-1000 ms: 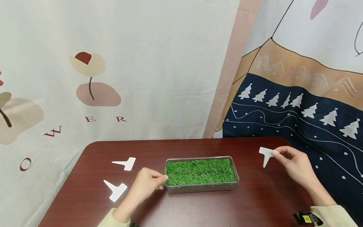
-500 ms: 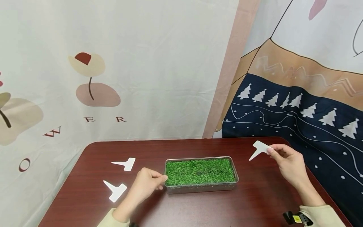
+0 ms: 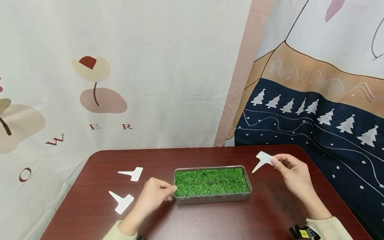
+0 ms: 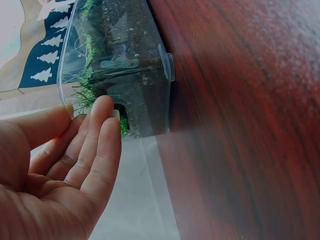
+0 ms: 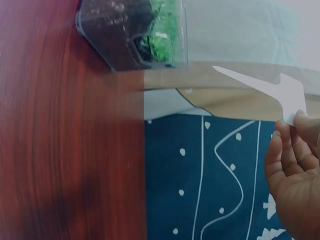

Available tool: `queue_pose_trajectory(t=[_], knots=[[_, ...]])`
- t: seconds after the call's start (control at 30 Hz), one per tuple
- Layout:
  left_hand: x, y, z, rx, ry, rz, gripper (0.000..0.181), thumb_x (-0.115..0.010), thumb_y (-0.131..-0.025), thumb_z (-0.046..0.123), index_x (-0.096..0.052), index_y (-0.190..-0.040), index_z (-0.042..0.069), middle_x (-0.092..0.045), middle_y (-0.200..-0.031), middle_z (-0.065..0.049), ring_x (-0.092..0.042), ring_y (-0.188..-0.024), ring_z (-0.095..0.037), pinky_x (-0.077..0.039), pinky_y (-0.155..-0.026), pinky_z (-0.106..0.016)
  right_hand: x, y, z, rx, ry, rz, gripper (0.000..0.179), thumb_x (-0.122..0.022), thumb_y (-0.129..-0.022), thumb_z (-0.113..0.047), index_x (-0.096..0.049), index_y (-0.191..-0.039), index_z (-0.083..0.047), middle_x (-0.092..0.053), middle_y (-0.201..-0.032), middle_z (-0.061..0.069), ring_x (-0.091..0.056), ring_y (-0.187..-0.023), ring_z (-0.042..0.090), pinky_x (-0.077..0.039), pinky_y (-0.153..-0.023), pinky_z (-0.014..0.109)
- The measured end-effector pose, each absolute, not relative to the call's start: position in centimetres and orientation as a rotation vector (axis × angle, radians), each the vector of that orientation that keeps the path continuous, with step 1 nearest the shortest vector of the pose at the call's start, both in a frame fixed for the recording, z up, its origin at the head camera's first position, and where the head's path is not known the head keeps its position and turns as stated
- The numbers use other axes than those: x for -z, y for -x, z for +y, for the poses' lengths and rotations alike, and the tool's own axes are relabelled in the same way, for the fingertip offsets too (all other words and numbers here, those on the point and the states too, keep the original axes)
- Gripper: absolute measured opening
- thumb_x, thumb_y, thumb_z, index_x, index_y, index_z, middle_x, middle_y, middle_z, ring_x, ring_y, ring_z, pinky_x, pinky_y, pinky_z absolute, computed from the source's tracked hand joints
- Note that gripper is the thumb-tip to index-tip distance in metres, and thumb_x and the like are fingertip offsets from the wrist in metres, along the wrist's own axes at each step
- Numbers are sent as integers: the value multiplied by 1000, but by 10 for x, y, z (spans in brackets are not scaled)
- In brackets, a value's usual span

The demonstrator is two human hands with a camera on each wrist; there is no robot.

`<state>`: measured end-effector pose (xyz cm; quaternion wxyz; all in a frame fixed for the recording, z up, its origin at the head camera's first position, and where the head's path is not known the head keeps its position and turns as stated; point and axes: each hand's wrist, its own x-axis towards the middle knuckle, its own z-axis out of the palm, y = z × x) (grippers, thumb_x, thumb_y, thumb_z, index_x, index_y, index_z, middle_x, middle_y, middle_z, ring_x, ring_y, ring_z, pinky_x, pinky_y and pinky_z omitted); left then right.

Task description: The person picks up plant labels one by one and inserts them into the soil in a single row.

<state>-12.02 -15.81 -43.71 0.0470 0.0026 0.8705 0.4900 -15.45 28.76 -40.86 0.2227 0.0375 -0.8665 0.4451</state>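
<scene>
A clear plastic box of dark soil and green grass stands on the table. My left hand pinches the rim at its left end; in the left wrist view the thumb is right at the rim with the fingers bent beside the end wall. My right hand pinches a white T-shaped plant label by one end of its head, raised to the right of the box. The label's pointed stem slants down and left in the head view. The hand's other fingers are loosely curled.
Two more white plant labels, an upper one and a lower one, lie on the reddish-brown table left of the box. A printed curtain hangs behind the table's back edge.
My right hand has moved left toward the box with the plant label, whose stem has swung from pointing down to slanting down-left. The left hand stays at the box's rim.
</scene>
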Motion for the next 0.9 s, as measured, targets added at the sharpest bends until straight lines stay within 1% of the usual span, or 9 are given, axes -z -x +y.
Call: queue_pose_trajectory(t=[0.2, 0.27, 0.4, 0.57, 0.77, 0.9], knots=[[437, 120, -158, -1487, -10, 2648, 14, -81, -91, 19, -82, -80, 10, -73, -66, -2, -71, -64, -19, -58, -68, -37, 413, 149, 273, -1249, -160, -2379, 12, -76, -95, -2, -76, -107, -3, -73, -84, 1, -64, -74, 7, -53, -67, 13], [437, 120, -158, -1489, -13, 2650, 14, -81, -91, 19, -82, -81, 10, -73, -66, -1, -71, -64, -19, -58, -69, -37, 415, 149, 269, -1261, -178, -2370, 12, -76, -95, -1, -76, -107, -3, -74, -85, 1, -65, -74, 9, -53, -67, 14], [438, 120, -158, -1498, -7, 2652, 14, -81, -91, 19, -82, -81, 10, -72, -65, -1, -72, -65, -20, -58, -68, -37, 421, 150, 262, -1287, -210, -2354, 13, -76, -93, 3, -77, -106, -2, -76, -87, 1, -66, -73, 8, -54, -65, 16], [439, 120, -159, -1508, -10, 2647, 14, -81, -91, 19, -82, -81, 10, -73, -65, -2, -72, -65, -21, -58, -68, -37, 427, 150, 255, -1312, -272, -2329, 15, -76, -91, 7, -77, -103, -2, -75, -85, 4, -62, -69, 8, -50, -61, 17], [439, 120, -159, -1506, -12, 2648, 14, -81, -91, 19, -82, -80, 9, -73, -66, -2, -72, -64, -20, -58, -67, -37, 432, 149, 249, -1346, -308, -2335, 16, -76, -91, 7, -78, -102, -5, -74, -85, 5, -57, -66, 8, -44, -54, 22], [440, 121, -159, -1508, -21, 2648, 14, -81, -91, 19, -82, -81, 9, -73, -66, -1, -72, -64, -20, -58, -68, -37, 437, 151, 246, -1354, -338, -2342, 17, -76, -91, 7, -78, -101, -5, -75, -86, 7, -60, -69, 8, -47, -58, 19]])
